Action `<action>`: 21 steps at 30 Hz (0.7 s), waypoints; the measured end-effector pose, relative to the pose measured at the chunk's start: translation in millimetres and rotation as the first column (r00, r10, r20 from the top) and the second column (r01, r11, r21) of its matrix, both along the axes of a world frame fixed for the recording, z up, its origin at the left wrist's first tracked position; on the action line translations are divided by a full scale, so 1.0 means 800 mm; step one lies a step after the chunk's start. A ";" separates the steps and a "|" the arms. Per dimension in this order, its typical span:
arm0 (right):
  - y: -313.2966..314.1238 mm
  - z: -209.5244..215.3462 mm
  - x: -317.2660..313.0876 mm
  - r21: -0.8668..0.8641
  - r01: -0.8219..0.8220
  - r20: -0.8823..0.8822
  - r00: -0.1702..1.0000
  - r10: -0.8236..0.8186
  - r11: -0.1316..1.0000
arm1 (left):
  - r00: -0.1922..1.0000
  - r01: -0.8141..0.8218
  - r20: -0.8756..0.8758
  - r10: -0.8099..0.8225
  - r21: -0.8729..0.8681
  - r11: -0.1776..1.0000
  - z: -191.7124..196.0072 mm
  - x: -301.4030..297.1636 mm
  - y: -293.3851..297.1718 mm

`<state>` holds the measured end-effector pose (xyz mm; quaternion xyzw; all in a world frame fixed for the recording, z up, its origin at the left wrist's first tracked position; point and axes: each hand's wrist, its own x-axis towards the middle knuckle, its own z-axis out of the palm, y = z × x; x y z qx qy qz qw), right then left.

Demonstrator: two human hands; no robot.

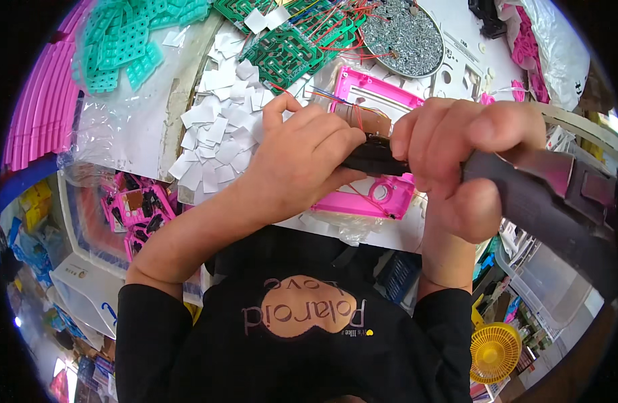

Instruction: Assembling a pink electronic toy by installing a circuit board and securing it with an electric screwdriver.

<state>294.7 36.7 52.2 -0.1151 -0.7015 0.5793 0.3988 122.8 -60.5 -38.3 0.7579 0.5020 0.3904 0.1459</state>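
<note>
- The pink casing [352,203] lies on the worktop [408,228], directly in front of the person and partly hidden under both hands; clear film [352,233] shows at its near edge.
- Over the casing's middle, the left grip [299,158] is narrow, its thumb and fingers closed about one end of a black piece [375,160].
- At the casing's right side, the right grip [450,151] is wrapped around a dark tool [544,201], its fingertips meeting the other end of the black piece. Whether tool and piece are joined cannot be told.
- A brown part [371,121] sits within the casing's outline, just beyond the black piece, with thin wires around it.
- Beyond the casing, to its left, are green circuit boards [285,57] trailing red wires [346,46]; a round tray [442,50] of screws [403,40] stands behind it, slightly right.
- Left of the casing spreads a pile of white squares [218,127].
- Likely trouble: the wires could snag or be pinched, since they run close to the left fingers and the black piece.
- The casing might slide if pressed unevenly, because loose film seems to lie beneath it.
- The bulky tool could knock the casing's rim if the right wrist dips.
</note>
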 end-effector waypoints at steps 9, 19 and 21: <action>0.024 0.026 0.065 0.099 0.101 -0.120 0.989 -0.089 0.990 | 0.998 0.030 -0.058 -0.035 -0.080 0.996 0.004 -0.004 -0.001; -0.043 -0.056 0.094 0.648 0.038 0.547 0.671 -0.500 0.761 | 0.994 0.108 -0.028 -0.109 -0.047 0.993 0.010 -0.010 0.020; -0.030 -0.055 0.094 0.593 0.093 0.503 0.733 -0.458 0.800 | 0.987 0.150 -0.035 -0.157 -0.155 0.977 0.020 -0.016 0.024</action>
